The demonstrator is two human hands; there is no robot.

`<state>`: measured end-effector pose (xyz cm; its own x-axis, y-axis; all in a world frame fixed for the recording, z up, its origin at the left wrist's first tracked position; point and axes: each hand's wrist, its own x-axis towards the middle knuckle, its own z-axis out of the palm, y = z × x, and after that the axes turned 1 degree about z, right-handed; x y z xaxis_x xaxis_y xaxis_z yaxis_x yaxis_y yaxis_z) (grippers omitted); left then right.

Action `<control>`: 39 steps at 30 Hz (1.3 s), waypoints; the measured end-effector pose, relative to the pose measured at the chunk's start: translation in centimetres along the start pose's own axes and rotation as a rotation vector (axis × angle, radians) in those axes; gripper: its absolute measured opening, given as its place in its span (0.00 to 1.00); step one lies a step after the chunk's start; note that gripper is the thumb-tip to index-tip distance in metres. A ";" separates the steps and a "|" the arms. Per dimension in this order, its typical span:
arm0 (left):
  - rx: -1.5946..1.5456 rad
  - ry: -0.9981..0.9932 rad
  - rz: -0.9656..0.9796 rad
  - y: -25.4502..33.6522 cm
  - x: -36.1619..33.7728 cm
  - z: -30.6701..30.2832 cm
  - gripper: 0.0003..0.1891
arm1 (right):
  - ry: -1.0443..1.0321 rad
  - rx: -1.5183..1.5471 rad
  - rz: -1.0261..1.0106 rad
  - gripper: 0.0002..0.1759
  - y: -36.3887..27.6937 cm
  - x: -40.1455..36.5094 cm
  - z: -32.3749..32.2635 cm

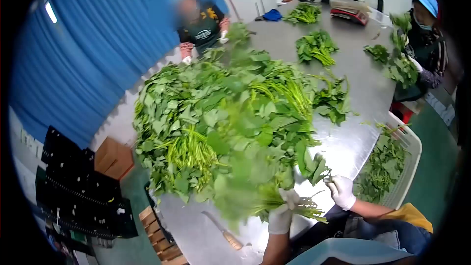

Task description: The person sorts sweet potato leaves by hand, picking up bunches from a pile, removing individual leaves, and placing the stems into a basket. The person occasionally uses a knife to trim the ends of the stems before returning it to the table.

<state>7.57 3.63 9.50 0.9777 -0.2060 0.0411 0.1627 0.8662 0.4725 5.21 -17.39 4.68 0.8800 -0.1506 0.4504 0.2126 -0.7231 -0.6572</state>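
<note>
Gathering stems into one bundle looks to be the step in hand. The left hand (281,214), in a white glove, is wrapped tight round the stalk ends of a blurred bunch of green leafy vegetables (245,191), held low over the near edge of the shiny grey metal desk (353,88). The right hand (342,191), gloved too, sits just beside it, its fingers pinched together on a single loose leafy sprig (316,167).

To do this well, I would keep the left grip close to the cut ends so they line up, and lay the sprig in alongside — not across — the others. The large heap of green leaves and pale stems (206,118) lies just beyond the bunch, so lifting clear of it should avoid tangles. A wooden-handled knife (224,229) lies on the desk near the left hand — worth minding. A white plastic crate (411,143) holding more greens stands to the right.
</note>
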 end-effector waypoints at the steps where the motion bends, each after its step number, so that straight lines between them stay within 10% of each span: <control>1: -0.060 -0.008 -0.008 -0.2 0.0 0.1 0.13 | -0.013 -0.040 -0.032 0.03 0.4 -0.1 -0.1; 10: 0.085 0.287 -0.152 0.1 -1.1 1.0 0.13 | -0.005 -0.073 -0.087 0.03 -0.1 -0.1 -0.5; 16: -0.053 0.091 -0.179 -1.0 -0.2 -2.1 0.12 | -0.079 -0.165 -0.043 0.05 -0.3 0.0 -0.7; 18: -1.598 0.260 -0.490 -1.5 -0.4 -2.5 0.13 | -0.048 -0.090 -0.014 0.06 -0.2 -0.1 -0.4; 19: -1.604 0.258 -0.493 -1.3 -0.3 -1.8 0.13 | -0.069 -0.101 0.006 0.07 -0.1 -0.2 -0.4; 21: -0.157 -0.022 -0.106 -0.7 0.0 0.0 0.12 | -0.036 -0.129 -0.041 0.07 -0.1 -0.2 -0.2; 39: -0.109 -0.254 -0.109 -2.7 2.5 -3.5 0.06 | 0.011 -0.126 -0.117 0.07 0.4 -1.0 0.2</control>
<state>9.99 2.34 5.24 0.8914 -0.3956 0.2210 0.2912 0.8738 0.3895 4.50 -17.39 3.90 0.8478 -0.0674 0.5261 0.2577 -0.8147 -0.5196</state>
